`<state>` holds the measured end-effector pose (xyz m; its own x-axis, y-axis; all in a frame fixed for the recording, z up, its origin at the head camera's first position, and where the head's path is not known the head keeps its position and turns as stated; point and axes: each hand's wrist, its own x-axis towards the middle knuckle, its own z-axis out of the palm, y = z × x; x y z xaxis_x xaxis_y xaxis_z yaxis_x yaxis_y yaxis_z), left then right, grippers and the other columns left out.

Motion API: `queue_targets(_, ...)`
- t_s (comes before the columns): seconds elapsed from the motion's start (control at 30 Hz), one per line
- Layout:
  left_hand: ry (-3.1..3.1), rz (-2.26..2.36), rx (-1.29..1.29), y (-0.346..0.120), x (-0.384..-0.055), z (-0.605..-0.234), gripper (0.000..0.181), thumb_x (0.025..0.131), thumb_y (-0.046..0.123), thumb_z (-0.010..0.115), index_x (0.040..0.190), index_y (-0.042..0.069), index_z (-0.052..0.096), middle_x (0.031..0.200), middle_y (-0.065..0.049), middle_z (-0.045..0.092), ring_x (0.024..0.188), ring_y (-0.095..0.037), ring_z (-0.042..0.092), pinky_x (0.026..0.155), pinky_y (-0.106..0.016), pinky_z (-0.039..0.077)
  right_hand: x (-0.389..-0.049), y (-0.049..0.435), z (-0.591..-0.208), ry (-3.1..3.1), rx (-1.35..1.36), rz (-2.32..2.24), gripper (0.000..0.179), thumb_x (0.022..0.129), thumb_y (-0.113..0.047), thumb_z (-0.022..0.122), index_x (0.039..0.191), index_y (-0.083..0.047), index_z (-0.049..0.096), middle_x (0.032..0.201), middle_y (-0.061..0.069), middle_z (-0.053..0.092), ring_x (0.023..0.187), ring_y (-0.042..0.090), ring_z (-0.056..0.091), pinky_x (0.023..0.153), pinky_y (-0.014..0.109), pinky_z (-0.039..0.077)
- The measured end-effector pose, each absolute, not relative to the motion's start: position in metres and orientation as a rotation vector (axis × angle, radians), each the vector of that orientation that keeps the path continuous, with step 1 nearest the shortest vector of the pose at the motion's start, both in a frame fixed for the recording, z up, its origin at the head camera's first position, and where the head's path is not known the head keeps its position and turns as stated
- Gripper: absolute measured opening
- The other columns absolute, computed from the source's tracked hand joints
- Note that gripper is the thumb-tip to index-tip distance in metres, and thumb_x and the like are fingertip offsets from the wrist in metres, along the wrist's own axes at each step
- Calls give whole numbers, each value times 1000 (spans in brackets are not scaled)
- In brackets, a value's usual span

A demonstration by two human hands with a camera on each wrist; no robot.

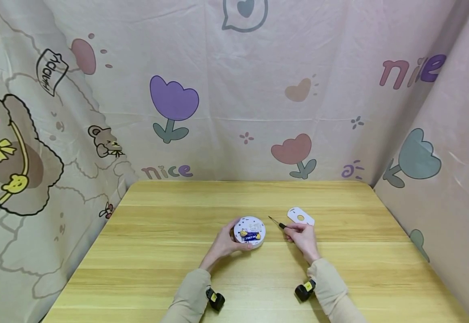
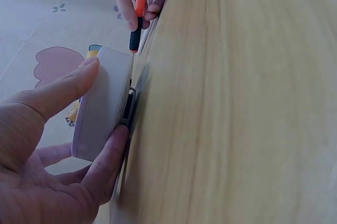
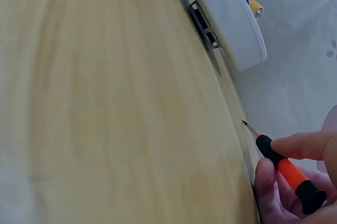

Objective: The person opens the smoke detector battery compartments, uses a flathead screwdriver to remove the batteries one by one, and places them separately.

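A round white device (image 1: 244,224), perhaps a smoke alarm, is held by its rim in my left hand (image 1: 224,242). In the left wrist view the thumb presses one face and the fingers support the side near the table. Blue and yellow batteries (image 1: 252,236) lie on its upper face; whether they are fully seated I cannot tell. My right hand (image 1: 304,240) pinches a small screwdriver (image 3: 295,176) with a black and orange handle. Its thin tip points toward the far left, apart from the device. A white plate (image 1: 308,219) with a round hole lies just beyond the right hand.
The wood-grain table (image 1: 137,251) stretches out on both sides of the hands. Patterned cloth (image 1: 234,89) hangs along its back and sides. A small black camera (image 1: 216,300) sits at the left wrist, another camera (image 1: 304,290) at the right.
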<state>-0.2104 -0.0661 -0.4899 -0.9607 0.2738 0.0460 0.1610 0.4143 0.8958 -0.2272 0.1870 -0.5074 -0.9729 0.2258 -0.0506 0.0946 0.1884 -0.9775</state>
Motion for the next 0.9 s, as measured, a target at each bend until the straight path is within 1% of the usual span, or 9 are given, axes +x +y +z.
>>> queue_targets(0.1, 2556, 1595, 408, -66, -211, -490, 98, 57, 27, 83, 137, 3, 30, 137, -22, 38, 125, -38, 38, 104, -50, 33, -227, 187, -507, -2435, -309, 1759, 20, 71, -8, 71, 88, 1, 68, 69, 10, 68, 51, 11, 59, 48, 22, 52)
queue_targets(0.27, 2547, 1602, 393, -66, -211, -490, 98, 57, 27, 83, 137, 4, 30, 137, -22, 38, 125, -38, 37, 105, -51, 32, -227, 187, -506, -2583, -259, 1370, 15, 67, -20, 74, 79, -11, 71, 68, 3, 68, 57, 5, 57, 55, 18, 45)
queue_targets(0.33, 2545, 1603, 384, -66, -211, -490, 98, 57, 27, 83, 137, 5, 30, 137, -22, 37, 125, -38, 37, 105, -51, 31, -228, 187, -507, -2626, -219, 1244, 15, 66, -23, 75, 77, -13, 71, 67, 0, 68, 59, 3, 56, 57, 18, 42)
queue_targets(0.43, 2541, 1603, 380, -66, -210, -489, 98, 57, 26, 83, 137, 5, 30, 138, -22, 37, 126, -38, 36, 105, -52, 30, -229, 186, -506, -2676, -155, 1145, 15, 66, -23, 75, 75, -14, 70, 64, -2, 67, 56, 3, 55, 56, 19, 41)
queue_targets(0.67, 2557, 1582, 386, -66, -209, -489, 98, 57, 27, 83, 137, 5, 31, 137, -22, 37, 125, -38, 37, 104, -53, 31, -230, 182, -502, -2756, -138, 1176, 18, 66, -22, 75, 76, -10, 67, 57, -3, 64, 43, 5, 53, 52, 20, 42)
queue_targets(0.9, 2558, 1590, 395, -66, -210, -490, 98, 58, 29, 82, 137, 4, 30, 137, -22, 38, 124, -38, 38, 104, -52, 32, -233, 181, -503, -2795, -155, 1153, 20, 66, -25, 75, 77, -12, 66, 59, -4, 61, 49, 6, 52, 54, 20, 40)
